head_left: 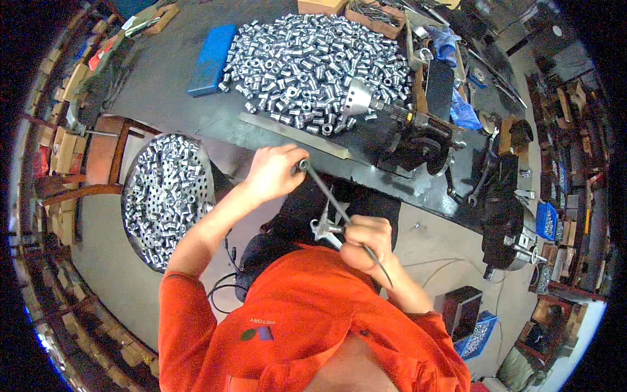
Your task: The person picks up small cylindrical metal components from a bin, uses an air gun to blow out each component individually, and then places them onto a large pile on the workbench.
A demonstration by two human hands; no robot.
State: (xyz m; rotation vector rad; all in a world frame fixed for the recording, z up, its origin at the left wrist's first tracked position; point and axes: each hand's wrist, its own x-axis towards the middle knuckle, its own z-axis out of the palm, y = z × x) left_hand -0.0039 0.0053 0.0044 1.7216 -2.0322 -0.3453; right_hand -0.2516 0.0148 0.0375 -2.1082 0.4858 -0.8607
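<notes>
My left hand [277, 171] is closed around a small metal sleeve [302, 165], its open end showing at the fingertips. My right hand [369, 242] is wrapped round a long, thin metal rod [330, 196]. One end of the rod reaches up beside the sleeve; the other tapers out below my fist. Whether the rod touches the sleeve I cannot tell. A silvery piece with a spring-like coil [326, 230] shows right beside my right fist, above my lap; its kind and whether I grip it are unclear. Ahead, a big heap of shiny metal sleeves [294, 65] covers part of the dark workbench [170, 78].
A perforated round stool [204, 196] at left bears many similar sleeves. A blue tray [215, 59] lies beside the heap. A machine with a cone-shaped head [358, 98] stands on the bench, near a flat metal bar [294, 135]. A wrench [482, 179] lies at right.
</notes>
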